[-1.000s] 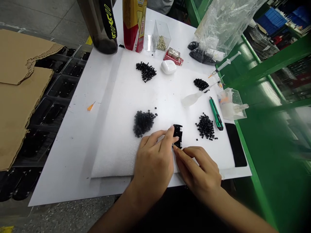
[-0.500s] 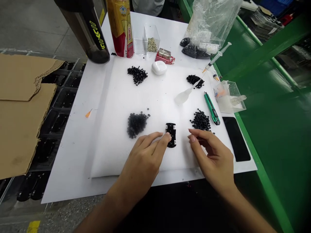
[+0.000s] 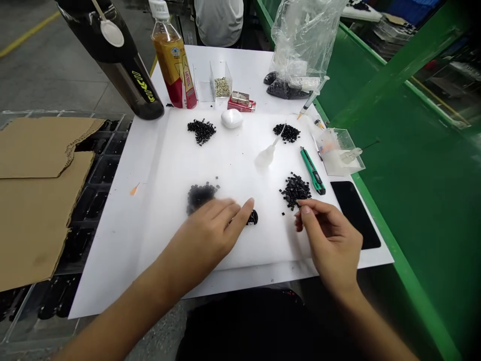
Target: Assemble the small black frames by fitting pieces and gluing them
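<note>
My left hand (image 3: 212, 228) lies flat on the white foam sheet (image 3: 240, 160), fingers stretched over a small black plastic part (image 3: 253, 217); only the part's right end shows. Just left of its fingers sits a pile of small black pieces (image 3: 199, 194). My right hand (image 3: 330, 240) hovers at the near edge of another pile of black pieces (image 3: 295, 189), thumb and forefinger pinched together at the pile; what they hold, if anything, is too small to see.
Two more black piles (image 3: 202, 130) (image 3: 287, 132), a white case (image 3: 231, 118), a dropper bottle (image 3: 266, 154), a green knife (image 3: 312, 170) and a clear tray (image 3: 338, 153) lie further back. Bottles (image 3: 173, 55), a plastic bag (image 3: 300, 45) and a person's torso (image 3: 218, 20) are behind. Cardboard (image 3: 33, 200) lies left.
My right hand left the black part and went right to the pile. The left hand slid over the part and covers most of it. The camera tilted up.
</note>
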Available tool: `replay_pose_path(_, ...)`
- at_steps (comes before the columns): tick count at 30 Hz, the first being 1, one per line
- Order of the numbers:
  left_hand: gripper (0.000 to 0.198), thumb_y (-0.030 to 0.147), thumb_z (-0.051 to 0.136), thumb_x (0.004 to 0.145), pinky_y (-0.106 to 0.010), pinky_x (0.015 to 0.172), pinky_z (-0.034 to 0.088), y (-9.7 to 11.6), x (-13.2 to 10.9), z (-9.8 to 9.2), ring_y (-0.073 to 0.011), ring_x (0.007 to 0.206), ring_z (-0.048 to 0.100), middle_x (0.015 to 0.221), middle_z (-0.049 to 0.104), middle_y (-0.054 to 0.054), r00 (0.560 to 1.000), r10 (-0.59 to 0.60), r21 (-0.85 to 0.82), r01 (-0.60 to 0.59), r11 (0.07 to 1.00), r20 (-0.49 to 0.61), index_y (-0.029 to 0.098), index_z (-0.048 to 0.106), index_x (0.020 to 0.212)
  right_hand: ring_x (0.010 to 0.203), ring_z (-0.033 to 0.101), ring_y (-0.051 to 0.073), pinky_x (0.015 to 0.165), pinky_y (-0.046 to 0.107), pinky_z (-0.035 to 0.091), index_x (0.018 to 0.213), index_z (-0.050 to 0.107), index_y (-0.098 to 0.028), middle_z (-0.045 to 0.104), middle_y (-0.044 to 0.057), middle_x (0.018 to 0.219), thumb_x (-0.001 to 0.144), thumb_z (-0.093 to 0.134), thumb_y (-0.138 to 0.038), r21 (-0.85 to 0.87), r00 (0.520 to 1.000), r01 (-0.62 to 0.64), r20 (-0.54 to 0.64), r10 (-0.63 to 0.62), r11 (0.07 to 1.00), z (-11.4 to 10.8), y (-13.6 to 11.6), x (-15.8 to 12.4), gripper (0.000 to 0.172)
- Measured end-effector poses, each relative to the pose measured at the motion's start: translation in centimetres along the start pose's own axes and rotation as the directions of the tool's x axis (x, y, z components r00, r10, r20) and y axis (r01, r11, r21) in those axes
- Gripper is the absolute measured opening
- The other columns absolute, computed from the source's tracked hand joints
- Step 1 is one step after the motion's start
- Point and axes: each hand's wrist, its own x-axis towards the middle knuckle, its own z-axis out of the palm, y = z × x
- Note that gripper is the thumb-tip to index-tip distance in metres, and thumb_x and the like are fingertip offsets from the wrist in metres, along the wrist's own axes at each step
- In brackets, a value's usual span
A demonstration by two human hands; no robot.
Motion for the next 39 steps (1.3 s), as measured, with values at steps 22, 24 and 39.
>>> replay_pose_path(22,0.053,-0.010,0.047,0.095,-0.048,0.112,0.054,3.0,-2.2,2.3,-0.0257,0.130,0.058,0.132,0.067,-0.013,0.948,-0.259,-0.330,0.187,0.925,-0.187,0.010,0.053,0.143,0.050,0.049,0.012,0.055,0.033,0.051,0.090,0.071,-0.021,0.051,-0.004,0.059,0.093,0.065,-0.055,0.335,0.994,-0.094,0.091,0.067,0.937,2.5,-3.1,7.3,0.034)
replay_pose_path(24,0.049,-0.006,0.052,0.097,-0.047,0.114,0.053,3.2,-2.1,2.6,-0.0233,0.128,0.060,0.130,0.068,-0.012,0.921,-0.335,-0.368,0.248,0.896,-0.197,0.008,0.051,0.144,0.043,0.034,0.009,0.043,0.027,0.039,0.077,0.065,-0.021,0.035,-0.008,0.052,0.087,0.073,-0.050,0.451,0.971,-0.196,-0.035,0.237,0.871,1.4,-3.0,5.5,0.031)
replay_pose_path(39,0.034,-0.001,0.054,0.099,-0.039,0.109,0.053,3.5,-1.0,2.6,-0.0190,0.119,0.061,0.116,0.071,-0.009,0.849,-0.495,-0.482,0.360,0.799,-0.186,0.009,0.060,0.131,0.046,0.046,0.011,0.037,0.025,0.036,0.058,0.056,-0.019,0.042,-0.005,0.051,0.077,0.083,-0.039,0.514,0.902,-0.282,-0.147,0.407,0.810,2.9,-1.4,0.8,0.038)
